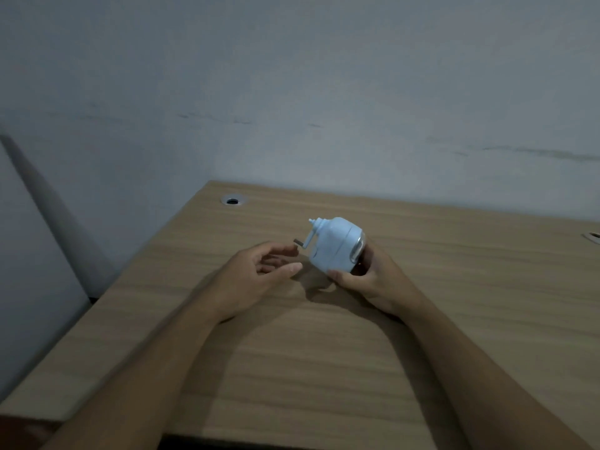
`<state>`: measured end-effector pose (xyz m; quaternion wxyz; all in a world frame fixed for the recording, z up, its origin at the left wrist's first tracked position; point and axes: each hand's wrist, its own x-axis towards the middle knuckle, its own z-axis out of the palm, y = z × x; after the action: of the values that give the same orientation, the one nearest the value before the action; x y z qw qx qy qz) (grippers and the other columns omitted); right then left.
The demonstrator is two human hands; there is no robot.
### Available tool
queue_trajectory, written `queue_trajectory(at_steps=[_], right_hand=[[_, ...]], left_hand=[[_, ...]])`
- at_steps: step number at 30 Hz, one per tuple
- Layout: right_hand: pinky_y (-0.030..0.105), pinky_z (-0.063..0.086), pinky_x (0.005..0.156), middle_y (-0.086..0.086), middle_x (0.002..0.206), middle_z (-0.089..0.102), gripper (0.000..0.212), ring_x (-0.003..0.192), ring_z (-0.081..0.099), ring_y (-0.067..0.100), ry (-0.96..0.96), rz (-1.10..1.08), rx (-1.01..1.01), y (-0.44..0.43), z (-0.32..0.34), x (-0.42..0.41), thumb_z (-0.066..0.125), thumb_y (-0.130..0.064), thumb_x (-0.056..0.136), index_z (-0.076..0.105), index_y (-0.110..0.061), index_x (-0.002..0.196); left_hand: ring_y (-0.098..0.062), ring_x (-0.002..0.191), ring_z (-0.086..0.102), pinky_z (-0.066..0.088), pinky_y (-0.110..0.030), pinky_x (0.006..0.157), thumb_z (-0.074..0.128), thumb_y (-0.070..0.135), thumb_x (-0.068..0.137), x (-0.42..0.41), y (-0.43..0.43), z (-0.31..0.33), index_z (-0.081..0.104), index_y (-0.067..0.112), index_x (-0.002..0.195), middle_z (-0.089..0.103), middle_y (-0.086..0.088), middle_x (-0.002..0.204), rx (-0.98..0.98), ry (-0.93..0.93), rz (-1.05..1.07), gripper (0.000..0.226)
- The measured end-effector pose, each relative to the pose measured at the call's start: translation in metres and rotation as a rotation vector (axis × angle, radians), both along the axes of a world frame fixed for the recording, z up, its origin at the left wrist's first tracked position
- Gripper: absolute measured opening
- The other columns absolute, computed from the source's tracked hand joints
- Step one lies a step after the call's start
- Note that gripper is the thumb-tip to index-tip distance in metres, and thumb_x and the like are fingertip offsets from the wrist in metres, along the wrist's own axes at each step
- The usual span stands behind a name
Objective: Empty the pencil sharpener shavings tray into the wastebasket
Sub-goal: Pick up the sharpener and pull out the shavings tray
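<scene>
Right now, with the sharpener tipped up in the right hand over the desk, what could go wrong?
1. The pencil sharpener is tilted and pinched only at its lower end by the right hand; it could slip onto the desk.
2. No wastebasket is in view, so pulling the tray here would likely spill shavings on the desk.
3. The open left hand is close to the crank handle; bumping it might twist the sharpener out of the grip.

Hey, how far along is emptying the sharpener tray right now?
Early stage. Done: the pale blue pencil sharpener is lifted and tilted in the right hand. In hand: the open left hand hovers near its crank side. Left: pulling out the tray and dumping the shavings; no wastebasket is in view.
</scene>
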<state>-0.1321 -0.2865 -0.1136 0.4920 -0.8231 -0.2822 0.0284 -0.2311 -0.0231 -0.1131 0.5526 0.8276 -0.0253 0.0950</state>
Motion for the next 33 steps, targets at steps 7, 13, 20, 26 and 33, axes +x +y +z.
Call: queue_trajectory(at_steps=[7,13,20,26,33], right_hand=[[0.036,0.057,0.118,-0.011,0.146,0.075,0.085,0.136,0.071,0.008,-0.038,0.111,-0.069,-0.009,0.002,-0.028,0.095,-0.022,0.087,0.055,-0.026,0.162],[0.048,0.057,0.117,-0.008,0.142,0.076,0.078,0.132,0.074,0.014,-0.033,0.171,-0.106,-0.004,0.017,-0.034,0.096,-0.024,0.085,0.06,-0.027,0.154],[0.039,0.059,0.113,-0.013,0.142,0.072,0.086,0.131,0.071,0.009,0.001,0.232,-0.204,-0.014,-0.005,-0.048,0.097,-0.032,0.082,0.054,-0.031,0.156],[0.039,0.059,0.108,-0.006,0.134,0.074,0.077,0.122,0.072,0.014,-0.003,0.224,-0.239,-0.016,0.002,-0.048,0.097,-0.022,0.083,0.056,-0.023,0.148],[0.038,0.059,0.107,-0.003,0.134,0.074,0.078,0.122,0.072,0.017,0.025,0.241,-0.302,-0.03,0.006,-0.044,0.095,-0.013,0.085,0.053,-0.026,0.15]], left_hand=[[-0.007,0.088,0.081,0.056,-0.011,0.078,0.076,0.037,0.1,-0.032,-0.014,0.003,0.089,0.015,0.097,0.088,0.001,0.098,-0.01,-0.031,0.087,0.026],[-0.027,0.092,0.083,0.063,-0.034,0.088,0.084,0.04,0.087,-0.035,-0.005,0.015,0.088,0.012,0.096,0.088,-0.009,0.097,-0.11,-0.045,0.044,0.03],[-0.017,0.105,0.084,0.067,-0.037,0.094,0.098,0.025,0.077,-0.038,-0.006,-0.002,0.084,0.032,0.123,0.088,0.003,0.111,-0.01,0.089,-0.096,0.049],[-0.004,0.113,0.08,0.058,-0.017,0.1,0.098,0.023,0.077,-0.043,-0.008,0.01,0.084,0.032,0.124,0.087,0.013,0.116,0.098,0.081,-0.142,0.051],[-0.012,0.116,0.078,0.057,-0.03,0.11,0.098,0.025,0.078,-0.045,0.003,0.005,0.079,0.035,0.126,0.085,0.002,0.12,0.098,0.091,-0.139,0.053]])
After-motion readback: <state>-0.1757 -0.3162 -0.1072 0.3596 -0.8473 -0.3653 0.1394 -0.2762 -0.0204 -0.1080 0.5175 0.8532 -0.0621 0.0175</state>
